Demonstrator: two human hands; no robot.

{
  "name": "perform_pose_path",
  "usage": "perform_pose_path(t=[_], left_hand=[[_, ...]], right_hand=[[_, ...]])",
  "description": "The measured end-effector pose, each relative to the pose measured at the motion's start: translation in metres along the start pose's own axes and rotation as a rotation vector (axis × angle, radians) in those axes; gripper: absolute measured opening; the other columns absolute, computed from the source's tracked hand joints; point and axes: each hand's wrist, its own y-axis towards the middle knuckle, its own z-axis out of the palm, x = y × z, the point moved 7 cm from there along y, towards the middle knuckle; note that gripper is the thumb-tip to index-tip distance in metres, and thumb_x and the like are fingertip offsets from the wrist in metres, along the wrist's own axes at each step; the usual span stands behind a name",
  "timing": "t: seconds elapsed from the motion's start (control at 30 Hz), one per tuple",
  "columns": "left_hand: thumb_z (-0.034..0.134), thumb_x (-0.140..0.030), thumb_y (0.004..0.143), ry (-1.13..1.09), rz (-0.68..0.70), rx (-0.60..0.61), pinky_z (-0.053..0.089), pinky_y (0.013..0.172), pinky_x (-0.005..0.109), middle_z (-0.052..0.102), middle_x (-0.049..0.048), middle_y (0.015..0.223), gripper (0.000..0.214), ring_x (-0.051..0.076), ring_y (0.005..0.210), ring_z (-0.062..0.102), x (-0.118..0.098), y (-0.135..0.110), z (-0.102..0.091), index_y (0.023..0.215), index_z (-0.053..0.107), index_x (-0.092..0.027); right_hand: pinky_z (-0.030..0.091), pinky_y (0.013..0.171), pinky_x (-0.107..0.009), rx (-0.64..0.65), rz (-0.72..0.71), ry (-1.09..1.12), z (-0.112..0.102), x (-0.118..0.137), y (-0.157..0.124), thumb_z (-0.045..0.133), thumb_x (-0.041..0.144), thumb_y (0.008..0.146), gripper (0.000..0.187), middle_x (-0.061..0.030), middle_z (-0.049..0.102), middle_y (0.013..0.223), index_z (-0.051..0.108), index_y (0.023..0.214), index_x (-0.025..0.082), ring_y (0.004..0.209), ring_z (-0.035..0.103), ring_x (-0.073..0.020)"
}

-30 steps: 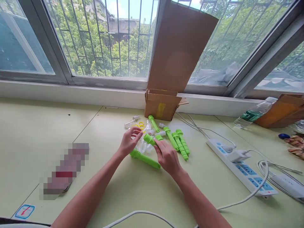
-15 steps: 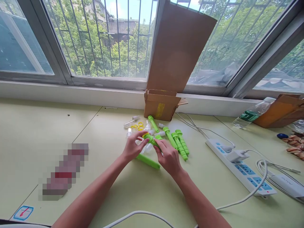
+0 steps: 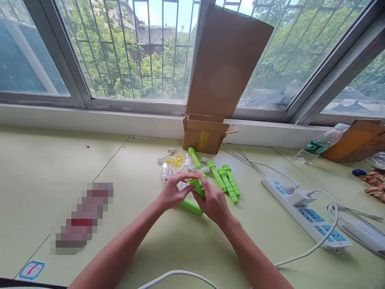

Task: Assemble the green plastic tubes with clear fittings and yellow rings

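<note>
Hands (image 3: 175, 192) closer together than before, both gripping green tube (image 3: 197, 187)

Hands and forearms of the person, located with respect to the cardboard box (image 3: 192, 134). The left hand (image 3: 173, 193), on the near side of the box and toward its left, is bare, with slender fingers and a narrow wrist. The right hand (image 3: 214, 200), on the near side of the box and toward its right, is likewise bare, with a smooth, rounded back. The left forearm (image 3: 122, 243) and right forearm (image 3: 250, 247), nearer the person than the box, are bare as far as they show and broaden toward the elbow.
</note>
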Motion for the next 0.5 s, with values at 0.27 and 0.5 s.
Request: perform_pose_path(t=[0.27, 0.5], left_hand=[[0.061, -0.026, 0.082, -0.013, -0.022, -0.020, 0.048, 0.087, 0.035, 0.066, 0.0057, 0.109, 0.022, 0.020, 0.103, 0.061, 0.0018, -0.0003, 0.0002, 0.104, 0.060, -0.023], [0.063, -0.030, 0.081, -0.088, -0.072, 0.026, 0.049, 0.087, 0.036, 0.065, 0.0077, 0.104, 0.014, 0.021, 0.106, 0.059, 0.0007, 0.0017, -0.0019, 0.087, 0.056, -0.019]], right_hand=[[0.053, 0.068, -0.032, -0.024, 0.000, 0.013, 0.0001, -0.0008, -0.0006, 0.049, 0.033, 0.092, 0.052, -0.0128, 0.068, 0.110, 0.037, 0.139, 0.015, 0.085, 0.068, -0.0228], [0.051, 0.065, -0.031, 0.006, -0.007, -0.037, -0.0040, 0.0023, 0.0015, 0.047, 0.032, 0.093, 0.049, -0.0114, 0.068, 0.106, 0.039, 0.139, 0.017, 0.078, 0.067, -0.0217]])
